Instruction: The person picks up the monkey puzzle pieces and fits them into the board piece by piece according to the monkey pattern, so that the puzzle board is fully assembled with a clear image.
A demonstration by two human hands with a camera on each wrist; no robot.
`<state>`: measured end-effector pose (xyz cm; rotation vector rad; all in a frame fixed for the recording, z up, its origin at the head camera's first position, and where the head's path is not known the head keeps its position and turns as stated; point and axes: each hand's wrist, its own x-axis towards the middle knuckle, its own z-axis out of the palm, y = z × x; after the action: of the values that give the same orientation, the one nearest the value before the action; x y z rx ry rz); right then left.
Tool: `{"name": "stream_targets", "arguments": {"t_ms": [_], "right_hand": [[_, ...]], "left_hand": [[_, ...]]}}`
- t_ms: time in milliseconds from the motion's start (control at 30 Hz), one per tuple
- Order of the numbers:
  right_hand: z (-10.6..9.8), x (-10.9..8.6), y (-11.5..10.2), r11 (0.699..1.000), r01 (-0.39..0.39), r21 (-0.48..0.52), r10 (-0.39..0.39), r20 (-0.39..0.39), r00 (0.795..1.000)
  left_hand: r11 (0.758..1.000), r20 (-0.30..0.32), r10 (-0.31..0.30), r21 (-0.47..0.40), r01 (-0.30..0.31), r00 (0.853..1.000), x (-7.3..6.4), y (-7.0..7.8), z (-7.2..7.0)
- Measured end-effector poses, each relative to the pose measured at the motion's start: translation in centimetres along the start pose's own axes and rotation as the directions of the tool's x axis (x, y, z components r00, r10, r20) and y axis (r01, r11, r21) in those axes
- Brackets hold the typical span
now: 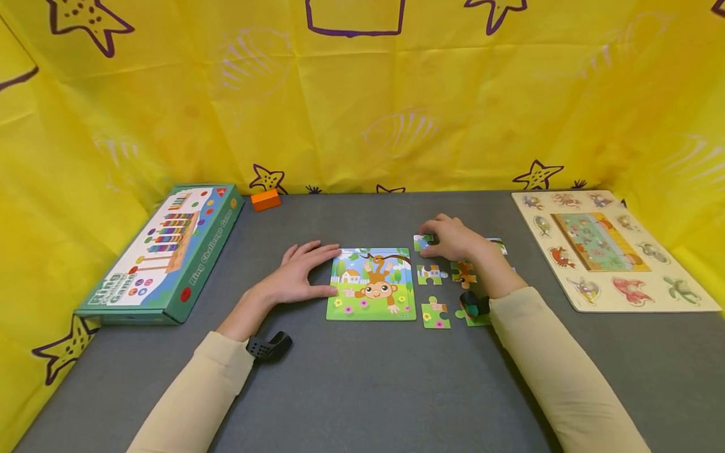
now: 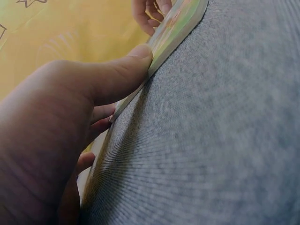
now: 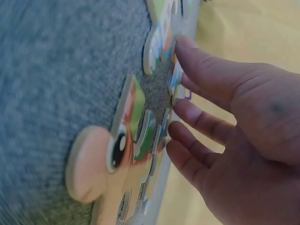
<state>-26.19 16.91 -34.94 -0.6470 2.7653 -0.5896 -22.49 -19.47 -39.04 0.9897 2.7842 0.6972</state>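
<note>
A square monkey picture board (image 1: 370,302) lies on the grey table. My left hand (image 1: 297,277) rests at its left side, thumb against the edge and fingers stretched toward the upper left corner. In the left wrist view the thumb (image 2: 126,70) presses on the board's rim. To the right of the board, my right hand (image 1: 453,239) pinches a blue-and-green jigsaw piece (image 1: 420,243) between thumb and fingers, low over the table. Nearest below it are a house piece (image 1: 428,275), a brown monkey piece (image 1: 464,274) and a flower piece (image 1: 435,316). My right forearm hides part of other pieces.
At the left lies a green Ring Challenge Game box (image 1: 155,251), with an orange block (image 1: 265,200) behind it. A wooden sea-animal puzzle board (image 1: 668,251) is at the right. Yellow patterned cloth (image 1: 362,94) hangs behind the grey table (image 1: 340,390).
</note>
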Motion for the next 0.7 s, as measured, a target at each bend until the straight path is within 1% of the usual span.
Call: {"name": "stream_targets", "arguments": {"t_ms": [100, 267, 400, 567, 700], "right_hand": [[-0.01, 0.25, 0.06, 1.000, -0.006, 0.004, 0.006, -0.002, 1.000], [-0.05, 0.42, 0.27, 0.999, -0.007, 0.046, 0.008, -0.015, 1.000], [-0.06, 0.64, 0.48, 0.997, 0.014, 0.077, -0.011, -0.042, 0.999], [-0.23, 1.07, 0.68, 0.993, 0.031, 0.116, -0.022, -0.077, 0.997], [-0.53, 0.98, 0.76, 0.988, 0.015, 0.156, 0.000, -0.095, 0.995]], "left_hand": [[1.000, -0.003, -0.004, 0.006, 0.004, 1.000, -0.03, 0.06, 0.08], [1.000, -0.006, -0.001, 0.016, 0.001, 1.000, -0.07, 0.21, -0.06], [1.000, -0.010, 0.006, 0.014, -0.006, 1.000, -0.03, 0.23, -0.15], [1.000, -0.006, -0.009, 0.016, 0.009, 1.000, -0.03, 0.24, -0.03], [1.000, -0.004, -0.013, 0.016, 0.013, 1.000, -0.01, 0.30, 0.10]]}}
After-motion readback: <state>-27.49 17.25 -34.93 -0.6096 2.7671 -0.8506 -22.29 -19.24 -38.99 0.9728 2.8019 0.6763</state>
